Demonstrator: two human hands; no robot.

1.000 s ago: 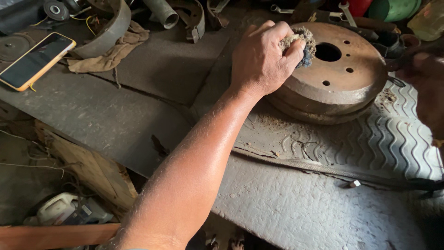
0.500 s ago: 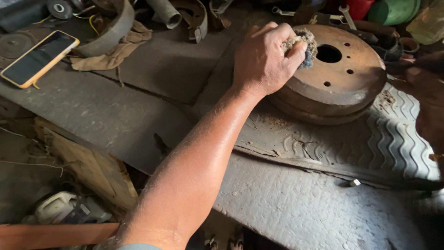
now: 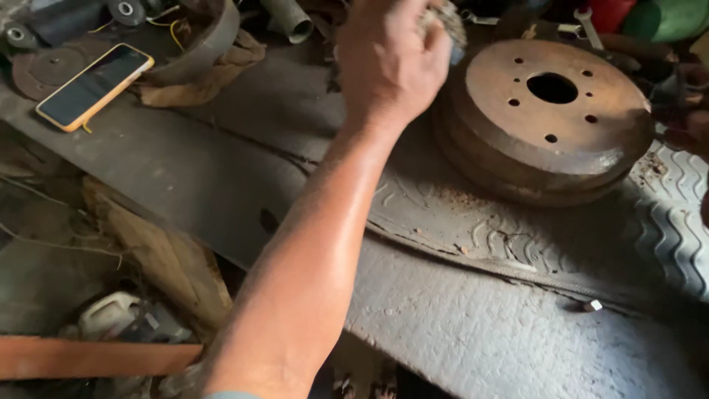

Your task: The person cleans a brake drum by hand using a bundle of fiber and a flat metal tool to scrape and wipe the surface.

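A rusty round brake drum (image 3: 591, 155) with a centre hole and several small holes lies flat on a grey tyre-tread mat (image 3: 665, 222). My left hand (image 3: 388, 63) is lifted just left of the drum, near the top of the view. It is closed on a dirty wad of fibre (image 3: 443, 22), which is partly cut off by the frame edge. My right hand (image 3: 696, 122) shows only as a blurred patch at the right edge beside the drum. Its grip is unclear.
An orange-cased phone (image 3: 94, 85) lies at the far left of the bench, near a brown rag (image 3: 199, 81), a curved brake shoe (image 3: 214, 37) and a pipe (image 3: 292, 22). Below the bench edge are a white jug (image 3: 111, 314) and a wooden plank (image 3: 88, 358).
My left hand lifted the wad off the drum's top and moved up and to the left. The view shifted, so the drum now sits further right and fully uncovered.
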